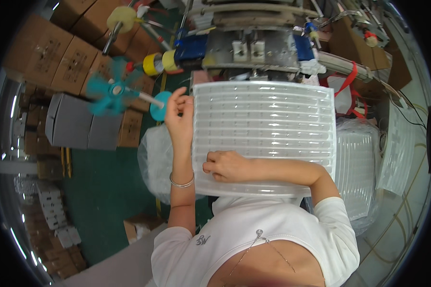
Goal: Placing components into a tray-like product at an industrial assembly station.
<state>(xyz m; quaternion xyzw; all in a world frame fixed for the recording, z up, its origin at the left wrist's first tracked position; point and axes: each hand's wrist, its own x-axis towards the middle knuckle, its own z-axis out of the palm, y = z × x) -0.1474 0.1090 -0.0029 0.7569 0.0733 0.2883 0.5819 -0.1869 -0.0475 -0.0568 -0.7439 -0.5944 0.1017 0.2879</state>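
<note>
A large clear plastic tray [263,124] with many parallel ridged channels lies in front of me, spanning from the machine to my body. At its left edge is my left hand [178,109], fingers bent and drawn in toward the thumb. Whatever they may hold is too small to make out. My right hand [227,166] rests low over the tray's left part, its forearm crossing the channels from the right. Its fingers are curled down, and what lies under them is hidden.
Beyond the tray stands a metal machine [254,50] with yellow tape rolls [153,64] at its left. A teal fan [114,89] spins beside it. Cardboard boxes [40,50] are stacked at the far left. More clear trays [354,167] in plastic wrap sit at the right.
</note>
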